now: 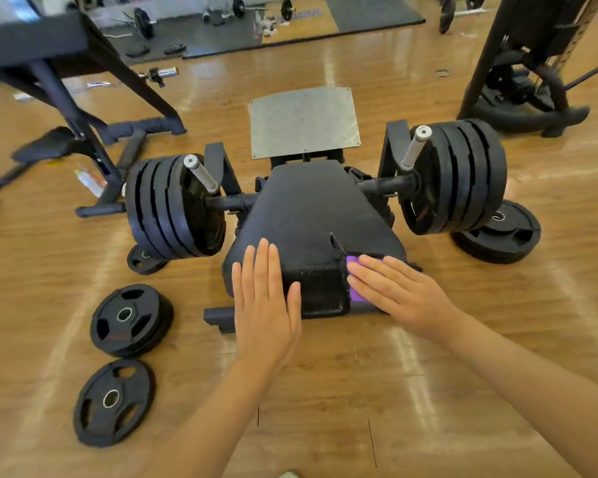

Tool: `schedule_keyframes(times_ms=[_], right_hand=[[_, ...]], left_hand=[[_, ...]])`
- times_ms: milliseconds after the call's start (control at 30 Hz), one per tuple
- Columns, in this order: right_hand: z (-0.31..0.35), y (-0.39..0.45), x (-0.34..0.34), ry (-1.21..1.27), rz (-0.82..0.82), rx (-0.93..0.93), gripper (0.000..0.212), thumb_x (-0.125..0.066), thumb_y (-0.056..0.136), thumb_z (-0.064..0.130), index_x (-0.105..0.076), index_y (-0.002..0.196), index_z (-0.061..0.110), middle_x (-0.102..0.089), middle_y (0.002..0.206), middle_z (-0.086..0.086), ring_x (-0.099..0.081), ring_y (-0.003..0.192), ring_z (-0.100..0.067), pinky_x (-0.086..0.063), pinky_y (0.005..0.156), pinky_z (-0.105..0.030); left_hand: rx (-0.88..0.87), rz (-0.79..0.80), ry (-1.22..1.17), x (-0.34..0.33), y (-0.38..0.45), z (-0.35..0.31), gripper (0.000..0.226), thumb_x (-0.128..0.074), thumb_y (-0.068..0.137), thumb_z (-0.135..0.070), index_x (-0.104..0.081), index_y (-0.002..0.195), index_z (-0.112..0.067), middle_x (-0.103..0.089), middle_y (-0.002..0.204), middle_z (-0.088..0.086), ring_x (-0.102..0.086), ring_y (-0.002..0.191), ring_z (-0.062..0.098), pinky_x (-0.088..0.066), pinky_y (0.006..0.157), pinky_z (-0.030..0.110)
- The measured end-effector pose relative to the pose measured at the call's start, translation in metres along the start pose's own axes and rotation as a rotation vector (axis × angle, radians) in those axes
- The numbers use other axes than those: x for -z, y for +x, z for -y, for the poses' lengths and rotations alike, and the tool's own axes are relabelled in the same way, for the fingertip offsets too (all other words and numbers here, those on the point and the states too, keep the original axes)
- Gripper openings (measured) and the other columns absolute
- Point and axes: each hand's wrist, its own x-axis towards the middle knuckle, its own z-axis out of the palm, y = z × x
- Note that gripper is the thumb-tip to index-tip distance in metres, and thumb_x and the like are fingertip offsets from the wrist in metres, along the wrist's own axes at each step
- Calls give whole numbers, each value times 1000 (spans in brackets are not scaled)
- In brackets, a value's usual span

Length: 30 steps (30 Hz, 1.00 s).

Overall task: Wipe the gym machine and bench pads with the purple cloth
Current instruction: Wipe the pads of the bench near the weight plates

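While two flat hands press one pad (311, 215), left hand (265, 301) bare, right hand (399, 293) on one purple cloth (354, 267)

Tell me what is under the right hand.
The right hand presses flat on the purple cloth, against the near end of the black pad. Most of the cloth is hidden beneath the fingers and palm.

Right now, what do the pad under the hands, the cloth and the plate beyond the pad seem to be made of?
Pad: seemingly black vinyl or leatherette, matte and lightly grained, torn near its front corner.
Purple cloth: soft fabric, possibly microfibre, flattened under the right hand.
Plate: bare grey metal, dull and scuffed, with fasteners at its corners.
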Motion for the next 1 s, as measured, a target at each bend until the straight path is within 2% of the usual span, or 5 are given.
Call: schedule_keyframes(times_ms=[300, 400, 633, 833, 1000], right_hand=[[-14, -22, -5, 93, 31, -7, 53, -26, 106, 1, -14, 157, 10, -16, 163, -8, -18, 150, -24, -15, 123, -38], [-17, -21, 1, 129, 59, -32, 51, -20, 107, 3, -12, 157, 9, -23, 159, -11, -16, 151, -24, -14, 123, -37], [-7, -5, 17, 259, 89, -150, 49, -38, 97, -1, -37, 146, 3, -38, 152, -16, -31, 145, -29, -18, 123, -39], [-8, 7, 34, 356, 210, -234, 72, -72, 77, -10, -45, 141, 5, -48, 146, -12, -38, 139, -24, -17, 123, -33], [-18, 17, 54, 340, 337, -254, 84, -81, 64, -15, -51, 139, 6, -51, 143, -9, -37, 137, -19, -17, 118, -25]], left_hand=[[-35, 203, 40, 28, -3, -11, 59, -30, 105, -40, -28, 155, -10, -29, 162, 9, -19, 152, 24, -1, 124, 31], [-80, 247, 17, 26, -7, -24, 60, -32, 104, -40, -26, 156, -12, -26, 163, 6, -18, 153, 23, -10, 124, 36], [2, 221, -23, 19, -10, -46, 62, -35, 102, -40, -30, 153, -4, -33, 159, 14, -23, 150, 30, -9, 124, 40], [-40, 164, -53, 23, 2, -37, 52, -37, 101, -39, -57, 134, -4, -58, 139, 12, -51, 133, 29, -31, 117, 43], [-124, 136, -142, 27, 29, -34, 45, -41, 100, -37, -64, 121, -4, -65, 123, 10, -60, 117, 28, -45, 107, 42]])
